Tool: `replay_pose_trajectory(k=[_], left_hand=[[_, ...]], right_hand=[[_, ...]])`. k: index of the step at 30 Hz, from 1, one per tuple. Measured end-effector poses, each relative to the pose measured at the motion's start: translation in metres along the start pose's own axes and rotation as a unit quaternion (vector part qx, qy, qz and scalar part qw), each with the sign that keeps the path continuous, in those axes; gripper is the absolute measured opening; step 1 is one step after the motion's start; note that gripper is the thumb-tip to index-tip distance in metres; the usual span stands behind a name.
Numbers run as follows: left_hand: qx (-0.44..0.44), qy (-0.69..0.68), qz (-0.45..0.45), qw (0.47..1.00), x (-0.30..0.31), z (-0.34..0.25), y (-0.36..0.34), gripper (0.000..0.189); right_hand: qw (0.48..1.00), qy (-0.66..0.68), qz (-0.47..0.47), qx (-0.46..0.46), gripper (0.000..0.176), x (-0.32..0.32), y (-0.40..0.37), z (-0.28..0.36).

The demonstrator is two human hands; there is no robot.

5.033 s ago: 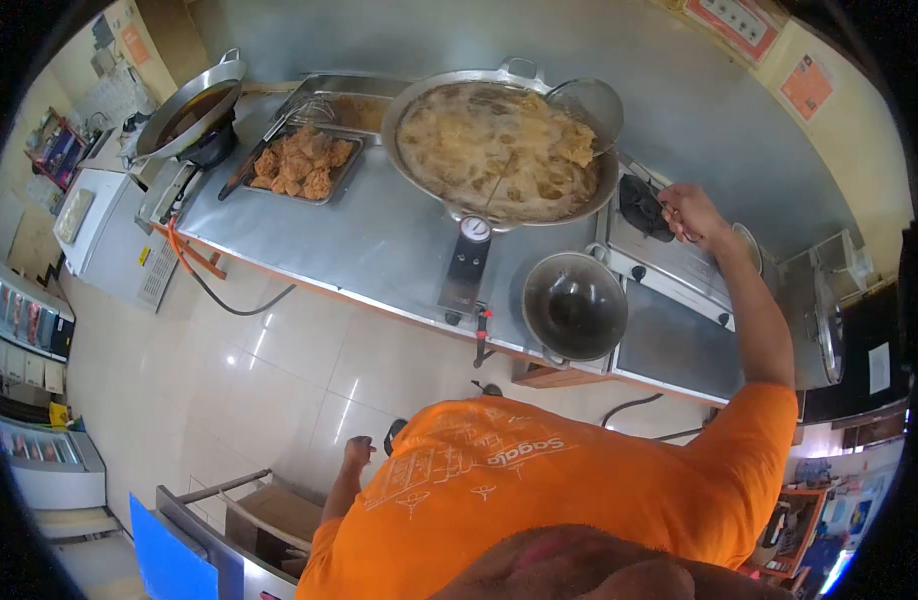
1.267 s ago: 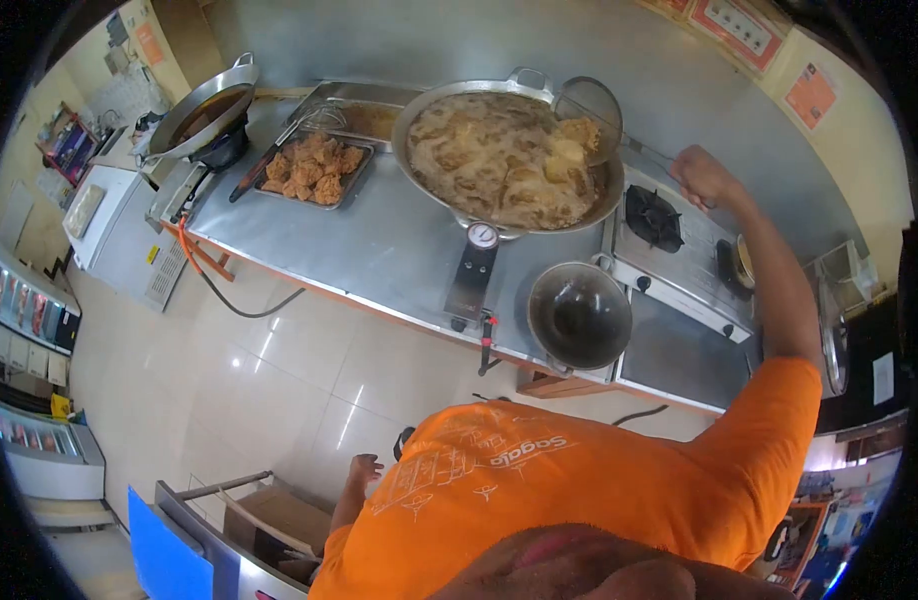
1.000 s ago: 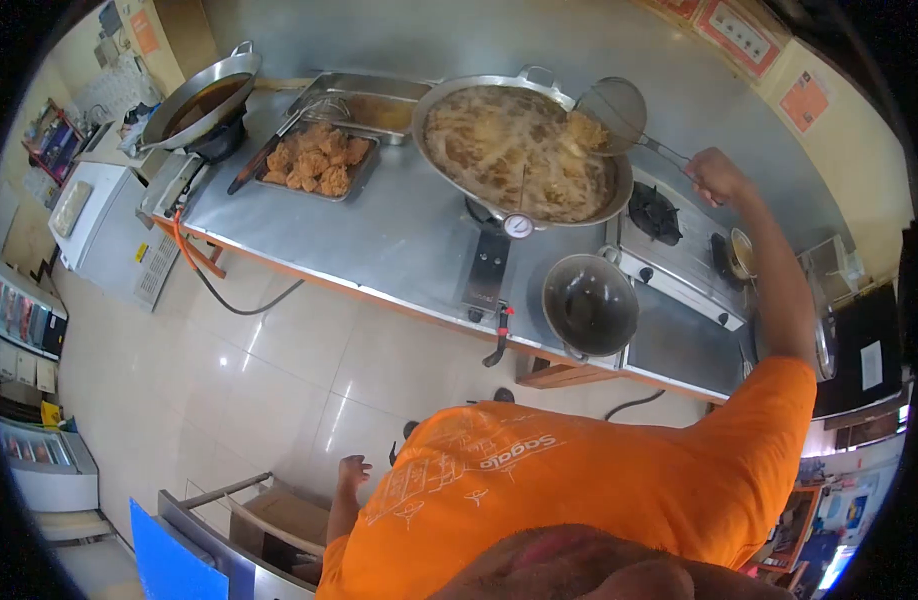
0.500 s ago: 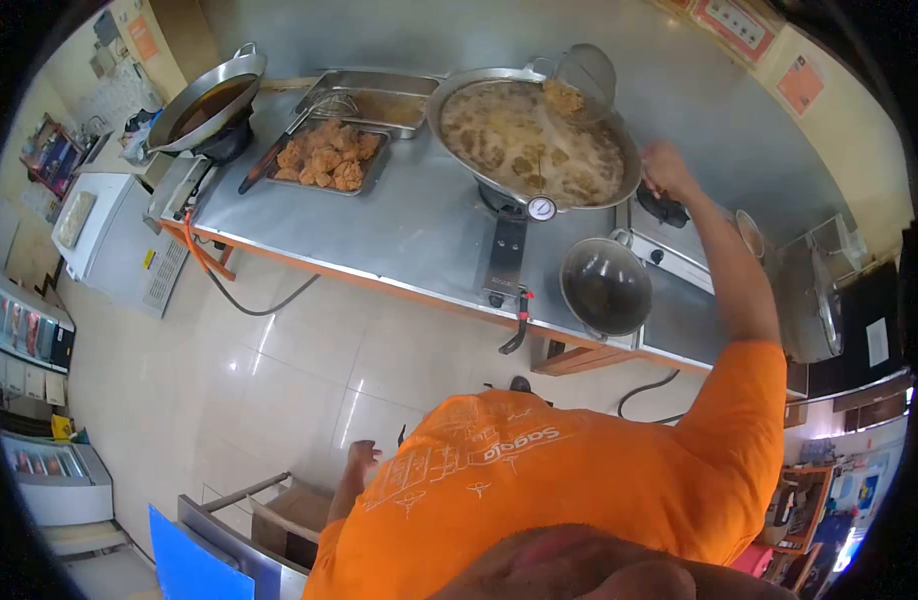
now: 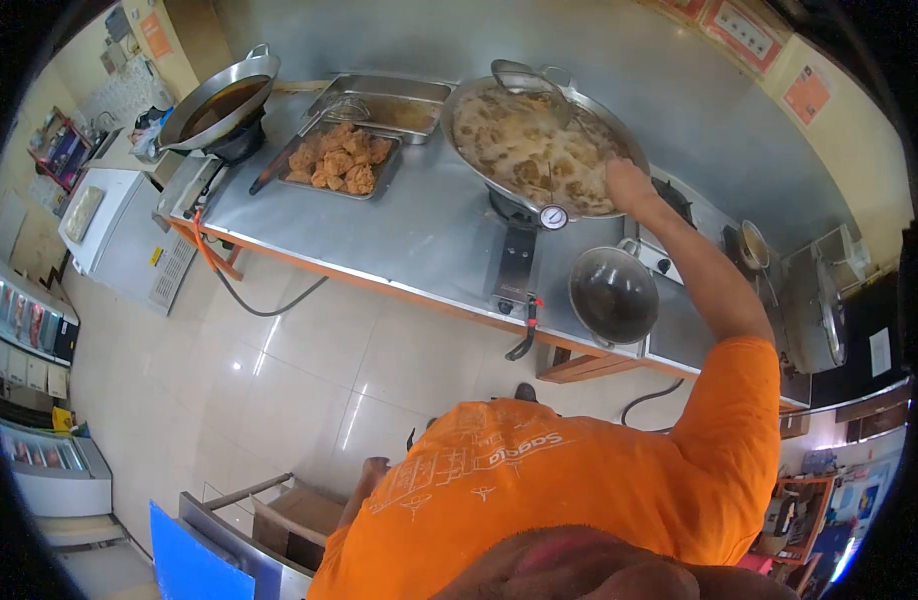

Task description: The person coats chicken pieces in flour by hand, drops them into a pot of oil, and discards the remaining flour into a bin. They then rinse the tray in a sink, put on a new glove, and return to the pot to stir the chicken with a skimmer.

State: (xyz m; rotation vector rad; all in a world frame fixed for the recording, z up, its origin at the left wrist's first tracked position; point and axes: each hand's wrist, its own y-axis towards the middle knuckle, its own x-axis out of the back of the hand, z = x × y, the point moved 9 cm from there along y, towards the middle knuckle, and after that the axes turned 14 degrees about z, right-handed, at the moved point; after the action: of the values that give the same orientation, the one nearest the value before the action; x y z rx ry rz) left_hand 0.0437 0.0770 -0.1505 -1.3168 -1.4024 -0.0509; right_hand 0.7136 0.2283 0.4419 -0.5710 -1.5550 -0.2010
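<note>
My right hand (image 5: 629,185) is closed around the handle of a mesh strainer (image 5: 524,80), above the right side of a large wok (image 5: 634,150). The strainer is tilted over the far side of the wok. Foaming oil (image 5: 519,140) fills the wok, with fried pieces in it, and some pieces show near the strainer. A dial thermometer (image 5: 553,217) sits at the wok's near rim. My left hand (image 5: 376,467) hangs low beside my orange shirt, away from the counter; its fingers are mostly hidden.
Fried chicken pieces (image 5: 339,160) fill a tray on the metal counter (image 5: 409,220), with a whisk (image 5: 299,140) across its left side. Behind stands a metal pan (image 5: 404,112). A wok of dark liquid (image 5: 219,108) is at left, a smaller wok (image 5: 613,295) at right.
My right hand has moved left and slightly down, over the wok's rim. The strainer has swung left and lower over the oil. My left hand has drawn closer to my body.
</note>
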Motion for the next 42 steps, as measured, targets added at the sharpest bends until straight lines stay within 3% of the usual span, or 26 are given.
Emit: replay_pose_trajectory(k=[2, 3, 5, 11, 15, 16, 18, 20, 21, 22, 25, 27, 29, 31, 32, 33, 36, 38, 40, 41, 42], left_hand=[[0.005, -0.048, 0.075, 0.996, -0.042, 0.008, 0.017, 0.040], [0.041, -0.185, 0.100, 0.977, -0.051, 0.019, 0.020, 0.037], [0.056, -0.237, 0.102, 0.965, -0.040, 0.013, 0.016, 0.034], [-0.012, -0.042, 0.105, 0.994, 0.038, -0.018, 0.034, 0.033], [-0.073, 0.077, 0.080, 0.991, 0.049, -0.016, 0.069, 0.039], [-0.072, 0.035, 0.073, 0.994, 0.047, -0.010, 0.076, 0.040], [-0.068, -0.055, 0.054, 0.995, 0.045, -0.005, 0.085, 0.042], [-0.081, 0.037, 0.068, 0.994, 0.045, -0.024, 0.082, 0.044], [-0.082, 0.042, 0.074, 0.993, 0.040, -0.027, 0.080, 0.047], [-0.082, 0.047, 0.077, 0.993, 0.036, -0.032, 0.080, 0.051], [0.047, -0.218, 0.140, 0.965, 0.009, -0.029, 0.075, 0.055], [0.137, -0.430, 0.160, 0.878, 0.000, -0.048, 0.061, 0.052], [0.107, -0.182, 0.237, 0.948, 0.021, -0.104, 0.055, 0.042], [0.159, -0.422, 0.169, 0.877, 0.012, -0.112, 0.056, 0.040], [0.075, -0.219, 0.186, 0.955, 0.006, -0.125, 0.070, 0.037], [0.003, 0.001, 0.156, 0.988, -0.001, -0.138, 0.082, 0.034], [0.054, -0.191, 0.133, 0.971, -0.017, -0.154, 0.114, 0.035], [0.022, -0.391, 0.009, 0.920, -0.025, -0.160, 0.127, 0.042], [0.116, -0.276, 0.078, 0.951, 0.001, -0.176, 0.140, 0.046], [0.054, -0.054, 0.066, 0.995, 0.060, -0.225, 0.126, 0.052], [0.043, -0.074, 0.036, 0.996, 0.058, -0.227, 0.127, 0.049]], right_hand=[[1.000, -0.008, -0.027, -0.013, 0.032, 0.005, -0.010, -0.006], [0.999, -0.012, -0.039, -0.020, 0.031, 0.008, -0.016, -0.010], [0.999, -0.025, -0.035, -0.030, 0.030, 0.017, -0.031, -0.019], [0.994, -0.093, -0.056, -0.015, 0.030, 0.051, -0.092, -0.039], [0.993, -0.102, -0.061, -0.014, 0.029, 0.030, -0.065, -0.118], [0.993, -0.095, -0.064, -0.011, 0.029, 0.023, -0.056, -0.138], [0.943, -0.231, -0.172, 0.167, 0.026, 0.020, -0.055, -0.156], [0.978, -0.116, -0.090, 0.151, 0.024, 0.026, -0.048, -0.171], [0.996, 0.068, 0.053, 0.037, 0.022, 0.043, -0.059, -0.176], [0.947, 0.246, 0.191, -0.080, 0.021, 0.032, -0.074, -0.182], [0.923, 0.344, 0.135, -0.104, 0.020, 0.031, -0.072, -0.200], [0.912, 0.352, 0.189, -0.090, 0.022, 0.002, -0.059, -0.197], [0.921, 0.303, 0.239, -0.061, 0.027, -0.006, -0.047, -0.190], [0.887, 0.373, 0.270, -0.033, 0.027, -0.006, -0.041, -0.202], [0.866, 0.410, 0.285, -0.024, 0.028, -0.008, -0.038, -0.212], [0.841, 0.442, 0.312, -0.038, 0.028, -0.019, -0.030, -0.224], [0.826, 0.467, 0.316, 0.020, 0.013, -0.041, -0.014, -0.209], [0.797, 0.511, 0.320, 0.043, 0.012, -0.059, 0.001, -0.214], [0.786, 0.534, 0.308, 0.057, 0.012, -0.060, 0.007, -0.215], [0.777, 0.548, 0.302, 0.067, 0.014, -0.054, 0.004, -0.216], [0.771, 0.558, 0.299, 0.070, 0.014, -0.051, 0.001, -0.222]])
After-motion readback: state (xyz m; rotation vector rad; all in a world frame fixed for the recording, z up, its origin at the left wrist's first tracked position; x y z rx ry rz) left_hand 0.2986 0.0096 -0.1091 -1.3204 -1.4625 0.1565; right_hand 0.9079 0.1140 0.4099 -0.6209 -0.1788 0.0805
